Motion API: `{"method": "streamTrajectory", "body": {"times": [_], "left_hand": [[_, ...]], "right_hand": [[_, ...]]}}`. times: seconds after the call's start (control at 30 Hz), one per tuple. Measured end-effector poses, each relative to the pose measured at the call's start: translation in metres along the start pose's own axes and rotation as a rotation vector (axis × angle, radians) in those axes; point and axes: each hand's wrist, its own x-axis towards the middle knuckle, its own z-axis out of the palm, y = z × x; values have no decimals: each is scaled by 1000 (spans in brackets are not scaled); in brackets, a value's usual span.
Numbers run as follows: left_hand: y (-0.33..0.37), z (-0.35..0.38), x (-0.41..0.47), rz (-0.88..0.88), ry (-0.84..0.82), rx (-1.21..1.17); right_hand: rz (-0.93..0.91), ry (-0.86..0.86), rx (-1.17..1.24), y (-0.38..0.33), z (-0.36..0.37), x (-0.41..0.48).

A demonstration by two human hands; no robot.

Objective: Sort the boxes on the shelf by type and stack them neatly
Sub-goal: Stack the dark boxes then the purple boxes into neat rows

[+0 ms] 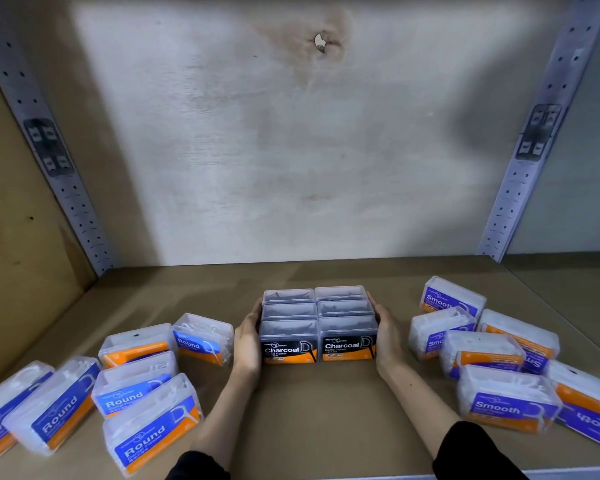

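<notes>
Brown shelf board [319, 410]; pale, seemingly stained back panel [243, 150].

Bare shelf board [326, 403] is noted in front of the Charcoal block [317, 323], and behind it as far as the back panel [291, 150]. The left side is obstructed by scattered Round boxes [136, 386], the right by piled Smooth boxes [492, 358]. The narrow lanes beside the block are taken up by the left hand [248, 337] and right hand [387, 336], laid against its sides.
</notes>
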Motion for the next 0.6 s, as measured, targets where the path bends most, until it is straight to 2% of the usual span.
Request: {"method": "streamTrajectory", "body": {"times": [0.6], "left_hand": [[1, 0, -3, 41, -27, 42]], "right_hand": [[14, -21, -23, 4, -1, 3]]}}
